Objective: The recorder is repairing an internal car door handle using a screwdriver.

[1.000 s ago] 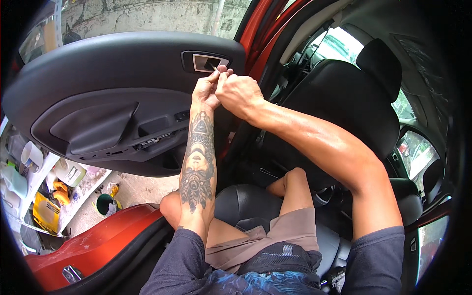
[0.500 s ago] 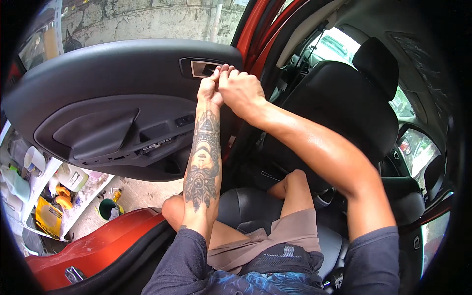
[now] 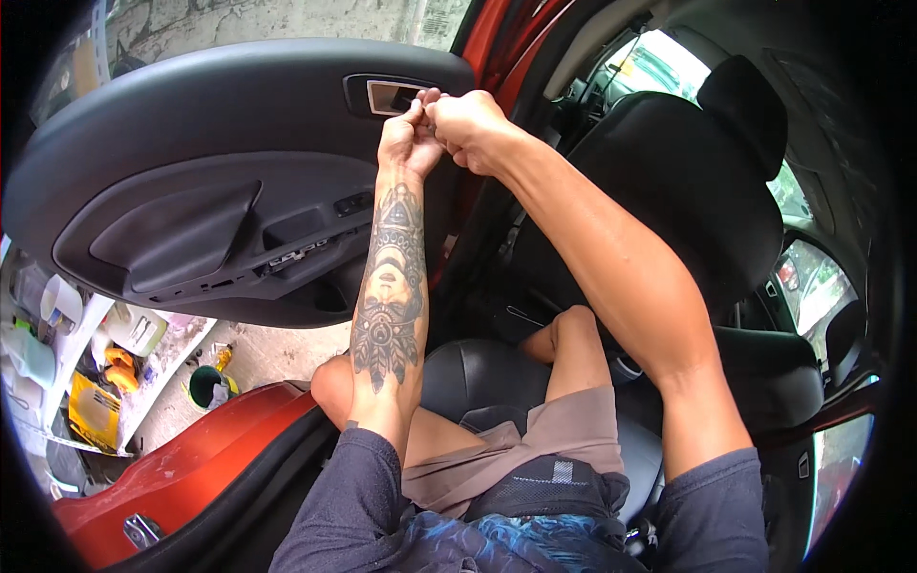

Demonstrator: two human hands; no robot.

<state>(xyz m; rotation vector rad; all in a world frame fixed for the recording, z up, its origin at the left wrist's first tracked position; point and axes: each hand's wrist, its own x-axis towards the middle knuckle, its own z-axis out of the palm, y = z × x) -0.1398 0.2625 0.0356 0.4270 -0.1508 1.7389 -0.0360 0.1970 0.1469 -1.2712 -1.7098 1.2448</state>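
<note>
My left hand [image 3: 409, 145], on the tattooed forearm, is raised to the car door panel [image 3: 315, 143] with its fingertips pinched together. Close against it, my right hand [image 3: 468, 129] is closed, its fingers curled in and its back turned up. The two hands meet at the fingertips, right beside the inner door handle [image 3: 405, 98], whose light-framed recess is partly covered by my fingers. What lies between the fingertips is too small and hidden to make out.
A black front seat [image 3: 659, 191] stands to the right, and the orange-red door sill [image 3: 201, 468] runs along the lower left. Beyond it a white shelf [image 3: 172, 377] bears bottles and a yellow packet [image 3: 94, 411]. A dark green bucket [image 3: 205, 387] sits on the floor.
The door panel and both hands sit a little higher in the picture. My right hand has turned at the wrist, and its fingers are more curled under. Both hands stay by the handle.
</note>
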